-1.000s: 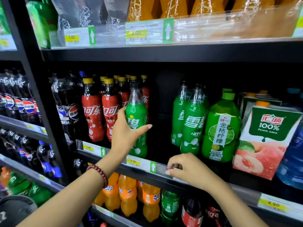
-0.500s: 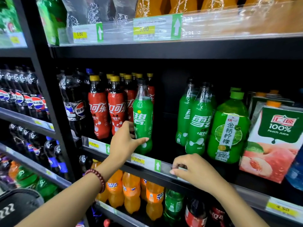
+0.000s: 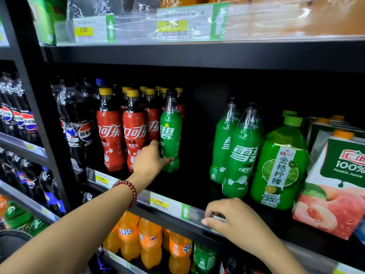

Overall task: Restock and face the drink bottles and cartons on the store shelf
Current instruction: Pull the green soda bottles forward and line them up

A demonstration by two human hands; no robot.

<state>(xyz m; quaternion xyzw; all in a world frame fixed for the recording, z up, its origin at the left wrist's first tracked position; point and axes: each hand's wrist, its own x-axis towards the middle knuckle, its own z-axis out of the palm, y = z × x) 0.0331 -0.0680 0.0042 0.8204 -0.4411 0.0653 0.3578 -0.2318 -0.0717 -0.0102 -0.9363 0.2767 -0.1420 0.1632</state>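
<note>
head view: only view, looks at black store shelving, middle shelf is the working one
left hand (image 3: 150, 160): reached into the middle shelf, fingers and thumb wrapped round the lower body of the green Sprite bottle (image 3: 170, 133); thumb tip on its front near the base; red bead bracelet (image 3: 128, 191) on the wrist
green Sprite bottle: upright, set back from the shelf lip, touching the right side of the red cola row; open dark gap to its right
right hand (image 3: 231, 218): fingers curled over the shelf front rail (image 3: 195, 211), fingertips on the clear price strip just right of the green arrow tag (image 3: 185, 212); holds no bottle; well apart from the gripped bottle, lower and to the right
red cola bottles (image 3: 122, 135): yellow caps, 2 at front, third label partly seen behind; more caps run back, about 7 caps showing, exact count cannot tell
Pepsi bottles (image 3: 79, 125): dark, left of the cola, 2 clear at front, more behind, count unclear
Sprite pair (image 3: 243, 151): 2 green bottles right of the gap, one just behind the other, upright
lime drink bottle (image 3: 280, 167): 1 big green bottle at front, touching the front Sprite of the pair; a second green cap behind it
peach juice carton (image 3: 335, 184): 1 at front, orange cap, far right; at least 2 more orange caps behind
price tags on the rail: 2 yellow 3.00 tags (image 3: 159, 201)
lower shelf: orange Fanta bottles (image 3: 150, 240), 4 visible; 1 green bottle to their right
upper shelf: 2 yellow 3.00 tags, goods blurred
left bay: rows of Pepsi bottles, count cannot tell
</note>
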